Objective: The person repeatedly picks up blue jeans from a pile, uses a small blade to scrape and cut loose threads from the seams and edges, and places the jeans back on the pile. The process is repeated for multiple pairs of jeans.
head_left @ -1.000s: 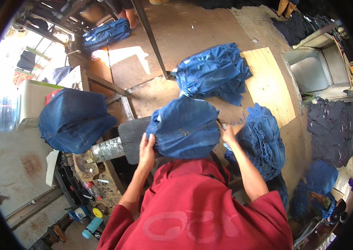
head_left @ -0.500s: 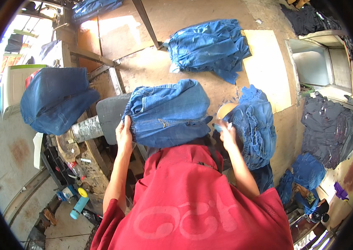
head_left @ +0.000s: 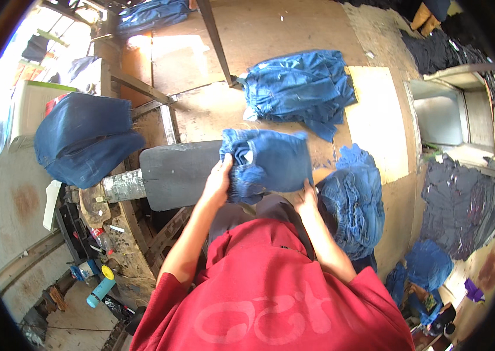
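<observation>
Where the denim garment [head_left: 282,162] was held: centre of the frame.
Left hand [head_left: 218,180]: bunched edge was gripped, fingers closed.
Right hand [head_left: 306,199]: lower corner was pinched.
Grip: even tension was best kept.

The right end of the dark grey, flat rectangular board [head_left: 180,174] is hidden by the crumpled blue denim garment [head_left: 285,161], which is blurred, so its seams are unclear. At the board's right end, the left hand [head_left: 218,180] has some fingers hidden by this cloth. Farther right of the board, the right hand [head_left: 306,199] is blurred, and its grip cannot be told. Below the board, to the right, the loose red short-sleeved shirt [head_left: 271,281] is cut by the lower edge. Far above the board, the long blue denim bundle [head_left: 155,16] is cut by the upper edge. Far right of the board, the small purple object [head_left: 474,291] is too small to tell.
</observation>
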{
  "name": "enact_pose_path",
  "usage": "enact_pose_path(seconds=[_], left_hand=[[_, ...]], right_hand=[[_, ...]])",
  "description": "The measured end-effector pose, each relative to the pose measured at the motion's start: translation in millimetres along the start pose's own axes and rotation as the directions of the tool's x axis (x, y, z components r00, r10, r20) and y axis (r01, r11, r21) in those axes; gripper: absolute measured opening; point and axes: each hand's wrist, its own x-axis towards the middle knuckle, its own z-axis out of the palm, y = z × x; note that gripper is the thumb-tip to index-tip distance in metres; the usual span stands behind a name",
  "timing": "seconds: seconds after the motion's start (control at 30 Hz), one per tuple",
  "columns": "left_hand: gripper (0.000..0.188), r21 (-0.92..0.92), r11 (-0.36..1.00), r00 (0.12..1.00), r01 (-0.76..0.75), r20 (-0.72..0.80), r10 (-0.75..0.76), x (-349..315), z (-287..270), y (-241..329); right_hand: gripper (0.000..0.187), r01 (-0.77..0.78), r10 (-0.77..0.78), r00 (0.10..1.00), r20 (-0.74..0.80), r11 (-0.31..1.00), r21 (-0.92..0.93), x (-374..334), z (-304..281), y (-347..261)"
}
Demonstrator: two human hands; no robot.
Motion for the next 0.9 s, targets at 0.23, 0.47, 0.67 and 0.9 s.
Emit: enact_pose_path(seconds=[0.23, 0.47, 0.67, 0.9], left_hand=[[0.054, 0.015, 0.959, 0.891, -0.284, -0.364, 0.270, -19.6, -86.0, 24.4], [0.062, -0.025, 0.935, 0.793, -0.354, -0.537, 0.285, -14.5, -220.8, 95.8], [0.053, 0.225, 0.954, 0.831, -0.198, -0.477, 0.285, -40.9, -214.2, 83.7], [0.026, 0.585, 0.677, 0.713, -0.446, -0.226, 0.664, -37.5, -188.0, 39.0]], right_hand=[[0.025, -0.245, 0.226, 0.968, 0.113, 0.946, 0.210, -10.9, -7.5, 9.6], [0.054, -0.361, 0.350, 0.931, 0.099, 0.925, 0.120, 8.3, 54.9, -13.9], [0.044, 0.251, -0.248, 0.968, -0.040, 0.954, 0.161, 31.2, 63.3, -81.8], [0.063, 0.319, -0.322, 0.938, -0.130, 0.947, -0.042, 27.2, 61.3, -174.4]])
